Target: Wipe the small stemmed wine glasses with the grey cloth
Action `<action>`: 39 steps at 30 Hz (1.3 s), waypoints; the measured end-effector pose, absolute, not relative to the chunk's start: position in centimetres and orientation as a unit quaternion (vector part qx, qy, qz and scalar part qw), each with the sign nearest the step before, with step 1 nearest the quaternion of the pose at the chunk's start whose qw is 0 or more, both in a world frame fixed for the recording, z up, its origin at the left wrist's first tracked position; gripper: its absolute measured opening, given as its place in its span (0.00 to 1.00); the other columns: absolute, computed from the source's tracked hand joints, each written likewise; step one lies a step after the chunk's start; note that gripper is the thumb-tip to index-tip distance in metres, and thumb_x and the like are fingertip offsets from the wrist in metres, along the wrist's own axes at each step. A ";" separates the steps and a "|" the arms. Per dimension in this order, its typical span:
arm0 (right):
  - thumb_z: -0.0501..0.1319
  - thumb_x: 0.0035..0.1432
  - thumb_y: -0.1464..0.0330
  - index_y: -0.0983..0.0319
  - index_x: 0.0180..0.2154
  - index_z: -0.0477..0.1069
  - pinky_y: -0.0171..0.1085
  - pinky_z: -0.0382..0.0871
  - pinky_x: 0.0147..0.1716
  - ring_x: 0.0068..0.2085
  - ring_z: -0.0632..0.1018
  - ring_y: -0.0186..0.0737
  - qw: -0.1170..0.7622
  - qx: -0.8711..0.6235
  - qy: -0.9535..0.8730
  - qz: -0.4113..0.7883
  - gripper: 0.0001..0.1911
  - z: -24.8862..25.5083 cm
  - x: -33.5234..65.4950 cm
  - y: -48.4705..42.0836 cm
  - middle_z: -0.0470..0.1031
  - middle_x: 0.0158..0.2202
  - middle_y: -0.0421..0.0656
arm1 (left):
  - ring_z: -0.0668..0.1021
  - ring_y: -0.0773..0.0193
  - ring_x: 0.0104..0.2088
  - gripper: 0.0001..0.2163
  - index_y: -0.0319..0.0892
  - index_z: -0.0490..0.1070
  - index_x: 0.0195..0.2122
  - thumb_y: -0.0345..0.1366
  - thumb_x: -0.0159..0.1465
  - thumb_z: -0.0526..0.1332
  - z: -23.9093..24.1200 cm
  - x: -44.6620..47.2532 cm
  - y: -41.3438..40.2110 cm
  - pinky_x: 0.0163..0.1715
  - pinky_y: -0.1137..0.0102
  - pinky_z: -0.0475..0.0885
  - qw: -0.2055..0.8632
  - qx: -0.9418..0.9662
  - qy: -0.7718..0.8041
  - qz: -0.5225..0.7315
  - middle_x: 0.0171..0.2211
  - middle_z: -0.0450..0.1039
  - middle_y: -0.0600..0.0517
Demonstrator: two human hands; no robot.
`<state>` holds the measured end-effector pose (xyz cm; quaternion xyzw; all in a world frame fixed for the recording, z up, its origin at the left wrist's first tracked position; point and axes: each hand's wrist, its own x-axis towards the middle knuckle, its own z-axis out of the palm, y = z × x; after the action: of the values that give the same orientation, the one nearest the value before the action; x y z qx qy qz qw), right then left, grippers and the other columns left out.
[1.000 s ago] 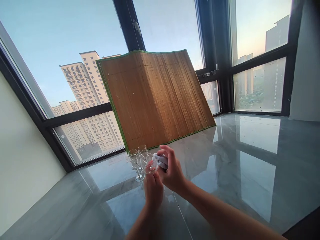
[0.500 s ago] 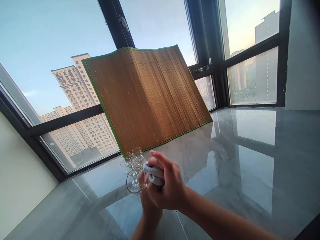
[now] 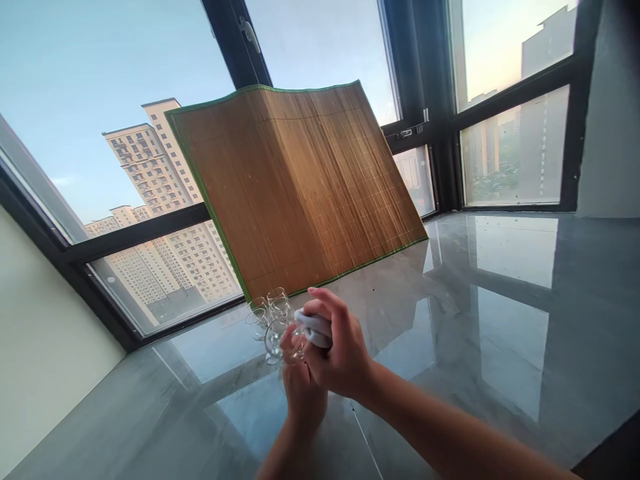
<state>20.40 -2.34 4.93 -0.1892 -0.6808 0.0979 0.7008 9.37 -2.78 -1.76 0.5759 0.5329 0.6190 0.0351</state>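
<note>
My left hand (image 3: pixel 303 387) is closed around a small clear stemmed glass (image 3: pixel 271 341), tilted with its rim toward the left. The left fingers are partly hidden behind my right hand (image 3: pixel 345 357). That hand is wrapped around a bunched grey-white cloth (image 3: pixel 315 329), pressed close beside the glass; whether the cloth touches it I cannot tell. Just beyond, more clear glasses (image 3: pixel 279 303) stand grouped on the grey polished surface (image 3: pixel 440 413), partly overlapped by the held one.
A brown bamboo mat (image 3: pixel 300 193) with green edging leans against the window behind the glasses. Dark window frames (image 3: pixel 165 223) border the far side of the surface. A pale wall (image 3: pixel 45 347) rises at the left, and another wall (image 3: pixel 610 153) is at the right.
The held glass has turned, so its round rim shows smaller and less toward me. Both hands sit slightly higher and further right in view, with the cloth still in the right hand.
</note>
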 end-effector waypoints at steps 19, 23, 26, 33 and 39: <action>0.57 0.48 0.79 0.55 0.57 0.59 0.42 0.74 0.43 0.46 0.80 0.46 0.610 -0.249 -0.752 0.015 0.34 4.8 21.6 0.5 0.78 0.46 0.44 | 0.78 0.57 0.31 0.11 0.42 0.76 0.37 0.29 0.61 0.54 -0.6 8.6 -3.2 0.30 0.67 0.63 0.036 0.632 0.693 0.344 0.29 0.79 0.47; 0.57 0.49 0.77 0.57 0.54 0.61 0.41 0.72 0.40 0.39 0.79 0.43 0.628 -0.347 -0.691 0.089 0.29 4.5 22.3 3.2 0.78 0.42 0.43 | 0.80 0.57 0.37 0.16 0.44 0.77 0.46 0.28 0.61 0.54 -1.1 8.6 -2.9 0.35 0.68 0.64 0.041 0.637 0.692 0.336 0.35 0.80 0.48; 0.59 0.50 0.74 0.58 0.51 0.62 0.38 0.71 0.37 0.35 0.78 0.40 0.636 -0.341 -0.669 0.177 0.24 4.3 22.6 4.4 0.78 0.37 0.41 | 0.80 0.56 0.39 0.18 0.45 0.75 0.50 0.28 0.62 0.53 -1.3 8.5 -2.6 0.36 0.68 0.64 0.055 0.625 0.705 0.331 0.38 0.81 0.48; 0.61 0.50 0.75 0.57 0.49 0.65 0.36 0.66 0.34 0.32 0.76 0.38 0.562 -0.336 -0.742 0.147 0.23 4.3 22.7 3.9 0.79 0.36 0.39 | 0.79 0.55 0.42 0.18 0.45 0.73 0.50 0.27 0.63 0.51 -1.3 8.6 -2.5 0.36 0.68 0.64 0.063 0.600 0.721 0.341 0.41 0.80 0.48; 0.57 0.59 0.72 0.59 0.50 0.69 0.38 0.68 0.38 0.36 0.77 0.40 0.532 -0.335 -0.759 0.169 0.16 3.8 22.3 4.3 0.78 0.35 0.41 | 0.79 0.55 0.43 0.18 0.45 0.74 0.49 0.28 0.63 0.50 -1.3 8.8 -2.7 0.37 0.67 0.64 0.070 0.600 0.727 0.328 0.41 0.80 0.48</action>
<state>22.29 4.31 3.82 -0.3354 -0.7587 0.1689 0.5323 8.81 -2.69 -1.29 0.5997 0.7265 0.3280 0.0702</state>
